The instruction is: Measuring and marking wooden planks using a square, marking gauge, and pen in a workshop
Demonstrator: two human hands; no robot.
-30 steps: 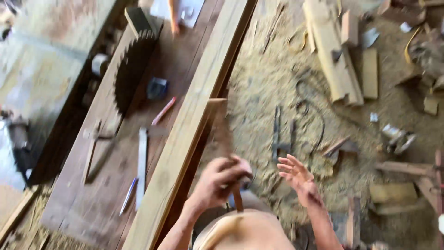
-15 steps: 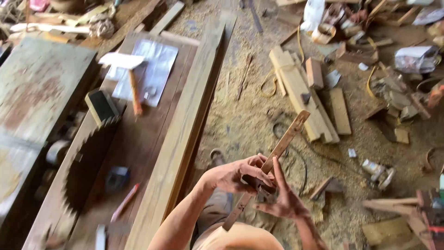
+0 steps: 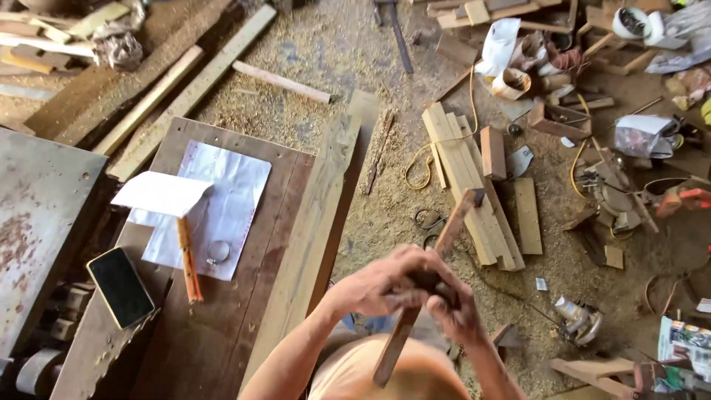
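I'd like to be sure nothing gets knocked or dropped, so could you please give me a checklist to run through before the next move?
1. Both hands on the wooden strip: left hand and right hand clasp its middle: ok.
2. Strip's ends free: ok.
3. Long plank lying flat on the workbench: ok.
4. Phone away from the bench edge: not ok, near it.
5. Floor underfoot free of scraps: not ok, sawdust and offcuts.

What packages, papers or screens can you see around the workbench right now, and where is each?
Phone: left bench edge, flat, dark blank screen, pale rim.
Paper sheets: bench top, white, one folded, faint print.
Plastic bag: floor at top, white, crumpled.
Printed packet: floor at bottom right, rectangular, white and green.
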